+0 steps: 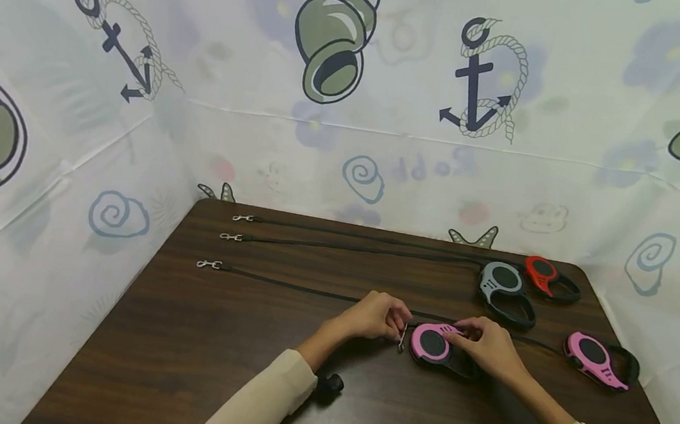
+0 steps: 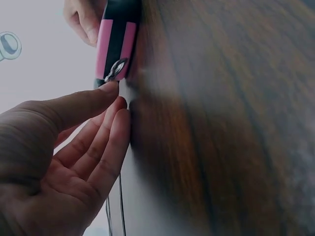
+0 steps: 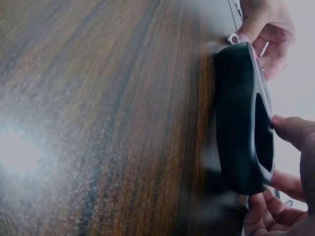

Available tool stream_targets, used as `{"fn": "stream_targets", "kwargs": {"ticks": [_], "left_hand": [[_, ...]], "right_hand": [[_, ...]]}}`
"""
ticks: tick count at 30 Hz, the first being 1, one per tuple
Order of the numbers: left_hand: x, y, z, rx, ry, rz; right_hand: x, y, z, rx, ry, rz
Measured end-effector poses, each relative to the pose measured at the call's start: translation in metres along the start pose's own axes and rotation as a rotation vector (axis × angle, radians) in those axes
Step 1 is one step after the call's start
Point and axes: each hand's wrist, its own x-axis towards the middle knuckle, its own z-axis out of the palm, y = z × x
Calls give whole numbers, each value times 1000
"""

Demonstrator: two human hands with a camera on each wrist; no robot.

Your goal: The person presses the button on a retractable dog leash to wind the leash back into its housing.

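A pink and black retractable dog leash (image 1: 431, 342) lies near the middle of the brown table. My right hand (image 1: 491, 348) grips it by the handle side, thumb on the upper face and fingers on the far side. In the right wrist view the black handle (image 3: 236, 123) shows between thumb and fingers. At the other end of the case, my left hand (image 1: 375, 316) pinches the leash's metal snap hook (image 2: 116, 69) between thumb and fingertips. The hook is right by the case in the left wrist view.
A second pink leash (image 1: 591, 356) lies at the right edge, a grey leash (image 1: 502, 277) and a red leash (image 1: 541, 268) at the back right. Their black cords stretch left to metal snap hooks (image 1: 209, 264). Patterned cloth (image 1: 409, 157) hangs behind the table (image 1: 172, 361).
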Motion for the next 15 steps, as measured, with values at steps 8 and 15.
{"fn": "stream_targets", "kwargs": {"ticks": [8,15], "left_hand": [[-7,-6,-9,77,11,28],[-23,-13,-27,143,31,96]], "right_hand": [[-5,3,-9,7,48,-70],[-12,8,-23,22,37,-178]]}}
